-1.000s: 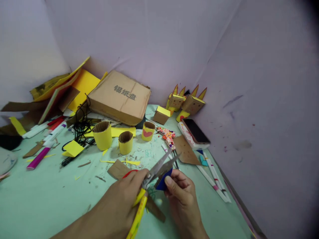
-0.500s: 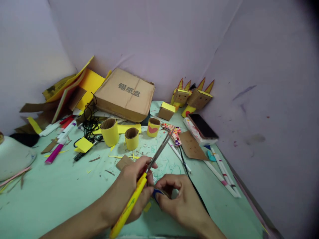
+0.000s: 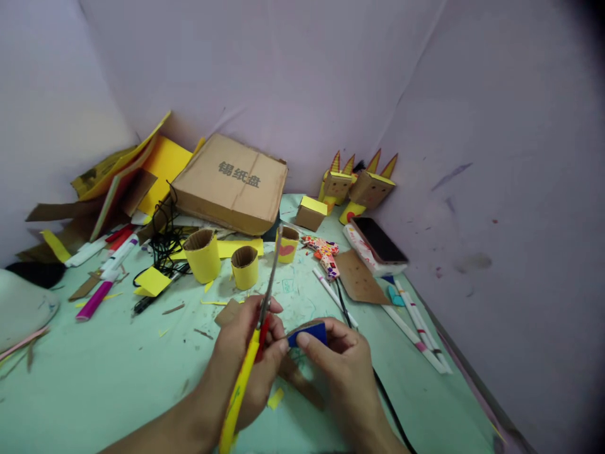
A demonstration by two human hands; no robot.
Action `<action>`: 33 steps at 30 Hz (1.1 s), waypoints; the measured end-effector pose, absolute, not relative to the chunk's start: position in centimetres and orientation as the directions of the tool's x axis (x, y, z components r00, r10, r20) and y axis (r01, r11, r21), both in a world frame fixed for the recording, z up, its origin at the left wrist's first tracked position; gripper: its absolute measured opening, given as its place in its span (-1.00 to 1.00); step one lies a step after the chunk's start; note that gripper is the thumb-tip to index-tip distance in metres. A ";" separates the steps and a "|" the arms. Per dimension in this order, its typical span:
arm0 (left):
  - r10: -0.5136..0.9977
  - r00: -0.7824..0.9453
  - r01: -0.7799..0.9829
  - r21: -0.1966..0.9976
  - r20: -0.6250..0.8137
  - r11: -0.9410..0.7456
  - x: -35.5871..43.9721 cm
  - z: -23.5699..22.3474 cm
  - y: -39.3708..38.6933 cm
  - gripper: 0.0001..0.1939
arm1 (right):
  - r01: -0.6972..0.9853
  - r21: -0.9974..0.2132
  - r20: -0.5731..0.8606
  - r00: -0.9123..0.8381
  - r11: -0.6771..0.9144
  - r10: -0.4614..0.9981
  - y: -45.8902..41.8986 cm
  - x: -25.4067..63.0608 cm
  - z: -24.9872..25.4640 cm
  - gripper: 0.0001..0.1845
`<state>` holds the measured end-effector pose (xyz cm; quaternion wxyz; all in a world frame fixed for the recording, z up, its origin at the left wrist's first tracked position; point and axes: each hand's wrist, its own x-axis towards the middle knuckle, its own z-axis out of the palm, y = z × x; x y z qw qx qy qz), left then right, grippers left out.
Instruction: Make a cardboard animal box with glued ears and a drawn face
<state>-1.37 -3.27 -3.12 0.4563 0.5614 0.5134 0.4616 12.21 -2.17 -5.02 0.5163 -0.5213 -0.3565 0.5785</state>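
My left hand [image 3: 246, 362] is closed round the yellow-handled scissors [image 3: 258, 334], whose closed blades point up and away toward the heart cup. My right hand [image 3: 343, 369] pinches a small blue piece [image 3: 308, 333] backed with brown card, and the left hand's fingertips touch its left end. Both hands hover over the green table [image 3: 94, 378] near its front edge. A brown cardboard scrap [image 3: 302, 384] lies under the hands.
Two yellow paper cups [image 3: 202, 255] and a heart-marked cup [image 3: 287, 244] stand mid-table. Behind them lie a cardboard box [image 3: 229, 183], yellow sheets, markers [image 3: 101, 293] and black cord. At right sit box figures [image 3: 371, 188], a phone [image 3: 378, 239], pens and a brown card.
The scissors swung from pointing up-right to nearly straight up and closed. The blue piece, low between the fingers before, is now held up flat between both hands.
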 end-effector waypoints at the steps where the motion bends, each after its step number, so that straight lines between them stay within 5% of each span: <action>1: 0.998 0.026 0.114 0.992 0.048 -0.051 -1.1 -3.4 -3.3 -0.75 | -0.316 -0.928 -0.235 0.089 -0.197 0.968 -2.2 12.0 -5.4 -0.84; 5: 0.998 -0.039 0.024 0.999 0.041 -0.040 -0.5 -4.5 -3.5 -0.73 | -0.577 -0.788 -0.321 0.090 -0.213 0.943 -2.4 11.2 -6.2 -0.76; 12: 0.996 -0.059 -0.005 0.998 0.066 -0.066 -0.3 -4.6 -3.4 -0.72 | -0.681 -0.650 -0.380 -0.094 -0.338 0.920 -2.5 11.6 -5.3 -0.74; 18: 0.989 -0.093 0.015 0.994 0.111 -0.110 -0.4 -4.5 -3.3 -0.72 | -0.716 -0.627 -0.301 -0.139 -0.306 0.944 -2.5 11.9 -5.5 -0.76; 27: 0.986 -0.156 -0.016 0.998 0.054 -0.057 0.3 -3.9 -3.7 -0.74 | -0.762 -0.558 -0.382 -0.114 -0.327 0.917 -2.4 11.8 -5.6 -0.75; 33: 0.995 -0.034 0.061 0.993 0.098 -0.096 -0.7 -4.7 -3.4 -0.74 | -0.737 -0.618 -0.365 -0.038 -0.273 0.930 -2.5 11.6 -5.4 -0.73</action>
